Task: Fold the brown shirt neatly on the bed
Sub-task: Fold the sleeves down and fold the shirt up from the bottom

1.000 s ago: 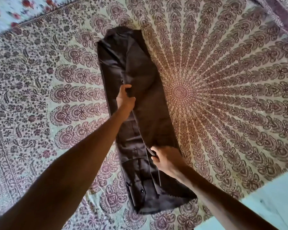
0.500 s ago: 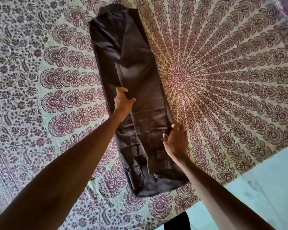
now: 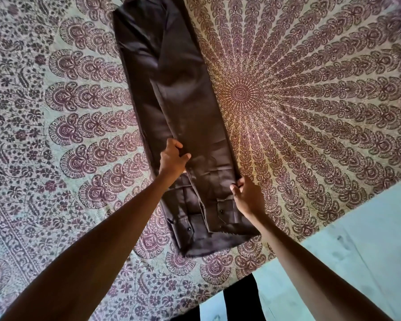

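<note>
Brown shirt (image 3: 171, 93), folded into a long narrow strip, lies on the patterned bedspread (image 3: 310, 100) from top centre to lower centre of frame. Left hand (image 3: 173, 157) pinches a fold near centre; right hand (image 3: 248, 195) grips the right edge. Fabric appears light, soft and slightly slippery; hold it at the edges.

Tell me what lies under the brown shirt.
The patterned bedspread lies under the brown shirt, showing all around it. The part directly beneath is covered, so anything else there cannot be seen.
</note>
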